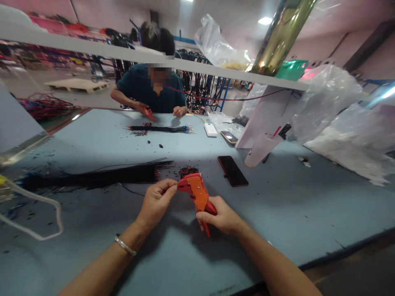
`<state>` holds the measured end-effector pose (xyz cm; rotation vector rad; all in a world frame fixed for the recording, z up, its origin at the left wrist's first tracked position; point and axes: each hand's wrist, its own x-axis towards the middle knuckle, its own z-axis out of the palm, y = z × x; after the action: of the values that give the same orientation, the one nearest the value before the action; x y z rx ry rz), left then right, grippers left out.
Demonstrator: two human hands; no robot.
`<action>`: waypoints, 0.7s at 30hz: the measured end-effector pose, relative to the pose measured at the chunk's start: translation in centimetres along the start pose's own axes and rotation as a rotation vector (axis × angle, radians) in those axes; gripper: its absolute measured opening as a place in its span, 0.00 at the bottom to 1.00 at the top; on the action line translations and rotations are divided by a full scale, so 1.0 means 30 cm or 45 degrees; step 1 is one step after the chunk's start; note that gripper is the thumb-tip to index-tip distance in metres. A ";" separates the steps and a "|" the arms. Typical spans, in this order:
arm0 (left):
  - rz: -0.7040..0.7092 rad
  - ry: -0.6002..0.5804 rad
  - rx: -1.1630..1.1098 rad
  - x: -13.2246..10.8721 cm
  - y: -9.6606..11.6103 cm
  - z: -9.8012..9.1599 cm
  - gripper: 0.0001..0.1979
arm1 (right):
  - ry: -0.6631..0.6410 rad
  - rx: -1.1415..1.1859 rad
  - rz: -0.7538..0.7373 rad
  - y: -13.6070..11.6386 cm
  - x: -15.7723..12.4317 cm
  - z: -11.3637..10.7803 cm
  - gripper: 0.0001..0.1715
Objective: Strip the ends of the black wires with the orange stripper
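Here's the right hand [220, 216] gripping the red-and-orange hand tool [199, 193], fingers curling around its handles, and that tool is hovering just left of the dark phone [233, 170], on its near side. Farther left of the phone, the left hand [156, 205] is pressing thumb and forefinger together right at the tool's nose; what they're pinching, I cannot tell. Small clippings [189, 171] are lying left of the phone, and the black wire bundle [101, 176] is stretching well beyond them. Past the phone, a co-worker [168, 92] is holding another red tool [149, 114].
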<state>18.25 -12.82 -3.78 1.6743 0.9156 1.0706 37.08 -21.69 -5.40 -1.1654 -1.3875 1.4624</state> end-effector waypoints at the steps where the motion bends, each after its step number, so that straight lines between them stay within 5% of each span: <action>1: -0.001 0.000 0.001 0.000 -0.001 0.001 0.11 | -0.002 0.004 0.010 0.001 0.001 0.000 0.18; 11: -0.001 0.008 0.024 0.003 -0.013 0.001 0.11 | 0.013 -0.053 0.018 0.012 0.006 -0.001 0.20; 21: -0.003 0.027 -0.004 0.004 -0.026 0.002 0.11 | 0.207 -0.240 0.015 0.016 0.016 0.024 0.09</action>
<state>18.27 -12.49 -4.50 1.6620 0.9283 1.0894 36.27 -21.48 -5.93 -1.3812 -1.4294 1.2350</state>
